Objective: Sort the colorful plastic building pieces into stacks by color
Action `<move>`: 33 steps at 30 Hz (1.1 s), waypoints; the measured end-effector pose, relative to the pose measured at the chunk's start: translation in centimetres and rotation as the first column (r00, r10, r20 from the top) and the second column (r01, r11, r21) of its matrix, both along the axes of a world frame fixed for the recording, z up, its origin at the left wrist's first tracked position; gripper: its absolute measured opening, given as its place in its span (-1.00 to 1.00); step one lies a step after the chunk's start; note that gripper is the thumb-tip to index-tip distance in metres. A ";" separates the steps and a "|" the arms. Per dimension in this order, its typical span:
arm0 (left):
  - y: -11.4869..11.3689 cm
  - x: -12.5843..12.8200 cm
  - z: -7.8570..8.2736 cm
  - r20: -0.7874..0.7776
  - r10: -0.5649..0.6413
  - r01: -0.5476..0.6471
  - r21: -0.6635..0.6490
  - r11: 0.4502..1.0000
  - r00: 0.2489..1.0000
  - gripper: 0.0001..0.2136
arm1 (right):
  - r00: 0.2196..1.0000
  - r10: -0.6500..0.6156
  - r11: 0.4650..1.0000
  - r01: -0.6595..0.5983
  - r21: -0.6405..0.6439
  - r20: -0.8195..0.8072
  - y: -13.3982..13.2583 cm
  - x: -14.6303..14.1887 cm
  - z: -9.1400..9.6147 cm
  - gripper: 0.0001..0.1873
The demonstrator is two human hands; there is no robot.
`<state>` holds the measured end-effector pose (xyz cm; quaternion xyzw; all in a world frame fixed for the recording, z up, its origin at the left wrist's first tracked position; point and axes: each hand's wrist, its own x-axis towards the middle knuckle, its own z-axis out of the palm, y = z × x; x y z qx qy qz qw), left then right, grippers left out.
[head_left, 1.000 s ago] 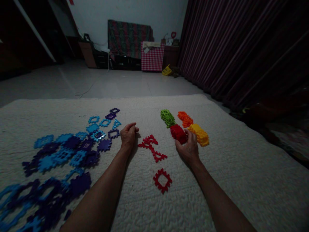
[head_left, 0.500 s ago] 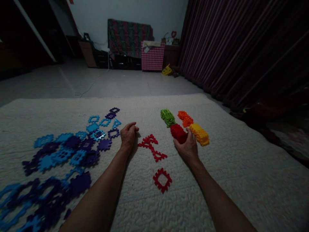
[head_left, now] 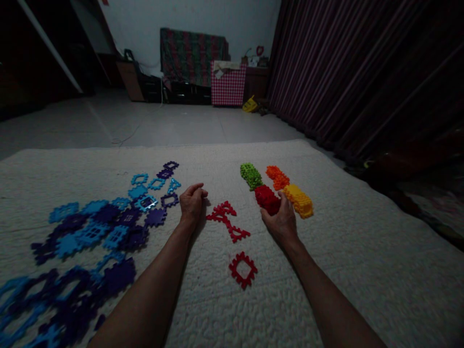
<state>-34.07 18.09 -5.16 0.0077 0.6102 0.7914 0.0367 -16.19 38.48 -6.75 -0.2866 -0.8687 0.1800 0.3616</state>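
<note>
My right hand (head_left: 283,217) has its thumb and fingers around the near end of a stack of red toothed plastic building tiles (head_left: 267,197) lying on the mat. My left hand (head_left: 192,203) rests on the mat with its fingers curled closed, and nothing shows in it. Between the hands lie several loose red tiles, triangles (head_left: 237,233) among them, and closer to me a red square frame tile (head_left: 243,269). A green stack of tiles (head_left: 251,175) touches the far end of the red one. Beside my right hand is a yellow stack (head_left: 297,200), with orange tiles (head_left: 277,177) beyond it.
Many blue tiles (head_left: 92,232) and purple tiles (head_left: 119,275) are spread over the left of the pale quilted mat (head_left: 203,299). Past the mat are a tiled floor (head_left: 188,125), a low cabinet with a red checked cloth (head_left: 227,87), and dark curtains (head_left: 319,63) on the right.
Both hands and the tiles keep their places. Only the whole view has shifted very slightly.
</note>
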 end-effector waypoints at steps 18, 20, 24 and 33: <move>-0.1 0.4 0.5 0.009 -0.002 0.002 0.003 1.000 1.000 -0.63 | 0.996 -0.029 0.997 0.035 -0.069 0.085 0.2 -3.3 2.0 -0.16; 0.0 0.3 0.4 0.000 0.005 -0.005 0.001 1.000 1.000 -0.65 | 0.996 -0.047 0.996 0.052 -0.071 0.082 0.1 -3.3 2.0 -0.16; 0.0 0.1 0.2 -0.007 0.007 -0.007 0.000 1.000 1.000 -0.66 | 0.997 -0.055 0.996 0.059 -0.065 0.061 -0.1 -3.3 1.9 -0.19; 0.0 0.4 0.6 0.024 0.006 -0.006 0.002 1.000 1.000 -0.63 | 0.991 -0.094 0.995 0.097 -0.023 0.090 -0.1 -3.3 1.6 -0.32</move>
